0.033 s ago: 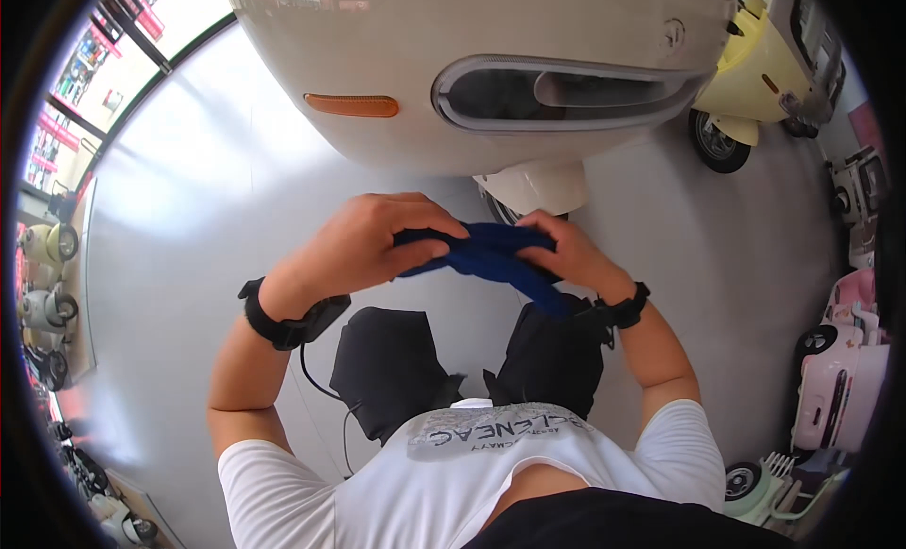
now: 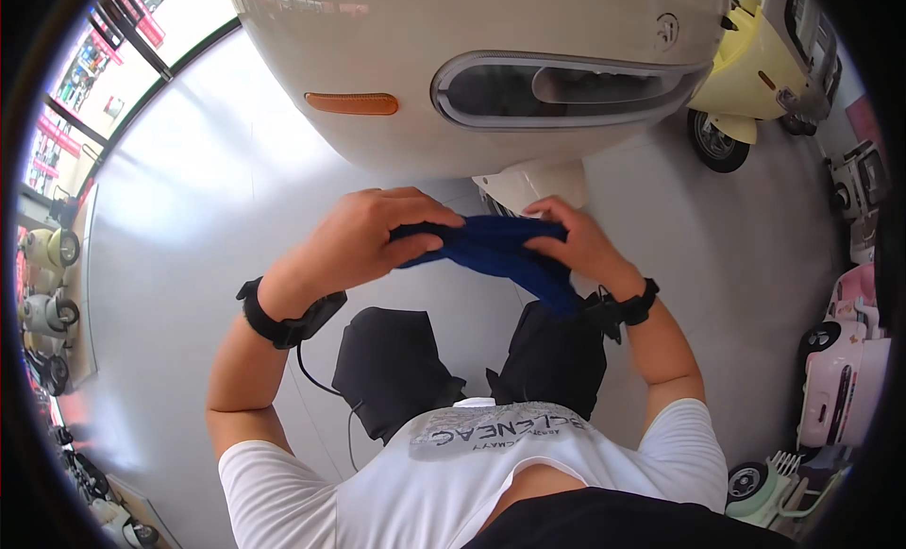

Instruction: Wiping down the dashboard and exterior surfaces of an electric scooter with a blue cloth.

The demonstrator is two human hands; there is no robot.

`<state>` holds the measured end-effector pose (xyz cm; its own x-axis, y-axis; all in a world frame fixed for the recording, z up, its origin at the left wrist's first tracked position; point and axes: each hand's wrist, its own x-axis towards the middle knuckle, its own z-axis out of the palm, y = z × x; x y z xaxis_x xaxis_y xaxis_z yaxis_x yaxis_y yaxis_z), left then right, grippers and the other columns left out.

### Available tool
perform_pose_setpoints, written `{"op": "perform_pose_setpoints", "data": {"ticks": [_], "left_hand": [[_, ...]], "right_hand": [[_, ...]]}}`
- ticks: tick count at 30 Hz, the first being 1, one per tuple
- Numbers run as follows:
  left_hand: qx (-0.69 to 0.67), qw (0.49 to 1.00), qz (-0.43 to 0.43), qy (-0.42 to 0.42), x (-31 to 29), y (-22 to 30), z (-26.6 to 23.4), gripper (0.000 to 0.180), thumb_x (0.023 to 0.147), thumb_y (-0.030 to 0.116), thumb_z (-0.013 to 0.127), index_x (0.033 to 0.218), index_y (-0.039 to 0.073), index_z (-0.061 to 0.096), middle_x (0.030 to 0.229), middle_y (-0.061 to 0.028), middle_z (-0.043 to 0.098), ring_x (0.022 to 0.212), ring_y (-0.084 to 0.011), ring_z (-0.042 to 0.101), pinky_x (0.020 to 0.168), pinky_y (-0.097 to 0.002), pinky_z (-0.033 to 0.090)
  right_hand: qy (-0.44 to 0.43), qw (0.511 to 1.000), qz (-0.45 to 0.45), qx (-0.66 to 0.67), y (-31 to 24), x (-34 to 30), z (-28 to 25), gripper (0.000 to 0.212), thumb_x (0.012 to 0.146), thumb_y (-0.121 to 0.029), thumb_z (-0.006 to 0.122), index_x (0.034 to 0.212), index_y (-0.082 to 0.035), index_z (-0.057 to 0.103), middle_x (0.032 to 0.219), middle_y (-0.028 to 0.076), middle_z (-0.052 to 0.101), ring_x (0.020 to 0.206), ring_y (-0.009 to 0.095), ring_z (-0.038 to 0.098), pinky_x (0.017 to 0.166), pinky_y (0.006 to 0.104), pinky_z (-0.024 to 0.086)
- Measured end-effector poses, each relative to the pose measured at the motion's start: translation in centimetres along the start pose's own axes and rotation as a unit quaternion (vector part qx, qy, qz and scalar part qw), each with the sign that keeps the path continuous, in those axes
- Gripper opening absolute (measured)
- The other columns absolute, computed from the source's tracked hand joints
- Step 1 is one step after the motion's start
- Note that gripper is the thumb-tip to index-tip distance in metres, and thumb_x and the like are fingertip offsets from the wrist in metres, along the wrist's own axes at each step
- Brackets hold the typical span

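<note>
A dark blue cloth [image 2: 500, 247] is stretched between my two hands in front of the scooter, with a loose end hanging down on the right. My left hand [image 2: 387, 233] grips its left end, thumb below and fingers above. At the other end my right hand [image 2: 585, 245] has the cloth between thumb and fingers, its index finger raised a little over the top edge. Just beyond the hands stands a large cream scooter [image 2: 396, 138] with a long oval headlight [image 2: 557, 91] and an orange side reflector [image 2: 352, 103]. Its front fender [image 2: 538, 185] shows behind the cloth.
A yellow scooter [image 2: 741, 77] stands at the far right. Pink [image 2: 835, 388] and pale green [image 2: 755, 483] vehicles line the right side. More scooters [image 2: 47, 313] stand along the left edge. Below the hands are my knees [image 2: 387, 360] over the grey floor [image 2: 170, 266].
My right hand has shifted slightly right and its fingers have loosened a little. The cloth is drawn a bit wider and its hanging end moved right. My left hand has barely moved.
</note>
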<state>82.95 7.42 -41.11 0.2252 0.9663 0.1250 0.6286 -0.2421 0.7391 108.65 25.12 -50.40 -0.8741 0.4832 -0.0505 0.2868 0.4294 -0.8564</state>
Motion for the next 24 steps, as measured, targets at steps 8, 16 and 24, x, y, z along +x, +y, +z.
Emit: {"op": "perform_pose_setpoints", "data": {"ticks": [8, 16, 24], "left_hand": [[0.51, 0.771, 0.199, 0.325, 2.1, 4.8, -10.0, 0.043, 0.077, 0.001, 0.071, 0.117, 0.016, 0.066, 0.099, -0.0004, 0.066, 0.096, -0.0212, 0.06, 0.084, -0.0349, 0.045], [0.512, 0.739, 0.06, 0.433, 4.2, -2.6, -3.6, 0.056, 0.088, 0.041, 0.063, 0.137, 0.014, 0.052, 0.135, -0.0095, 0.05, 0.127, -0.0323, 0.042, 0.104, -0.0438, 0.033], [0.52, 0.678, 0.076, 0.514, 8.2, -2.9, -13.3, 0.057, 0.099, 0.035, 0.045, 0.15, 0.013, 0.033, 0.142, -0.0164, 0.036, 0.134, -0.036, 0.034, 0.113, -0.0503, 0.027]], "right_hand": [[0.399, 0.702, -0.39, -0.443, -17.7, 4.9, -11.7, 0.032, 0.076, -0.016, 0.075, 0.108, -0.018, 0.069, 0.095, 0.003, 0.066, 0.096, 0.024, 0.06, 0.084, 0.0369, 0.045], [0.496, 0.687, -0.348, -0.402, -12.5, 12.1, -5.3, 0.064, 0.087, -0.019, 0.065, 0.147, -0.015, 0.04, 0.153, 0.01, 0.035, 0.142, 0.03, 0.031, 0.114, 0.05, 0.025], [0.468, 0.682, -0.377, -0.417, -17.8, 15.7, -7.8, 0.066, 0.091, -0.033, 0.062, 0.15, -0.016, 0.034, 0.157, 0.008, 0.028, 0.145, 0.028, 0.025, 0.116, 0.0511, 0.021]]}}
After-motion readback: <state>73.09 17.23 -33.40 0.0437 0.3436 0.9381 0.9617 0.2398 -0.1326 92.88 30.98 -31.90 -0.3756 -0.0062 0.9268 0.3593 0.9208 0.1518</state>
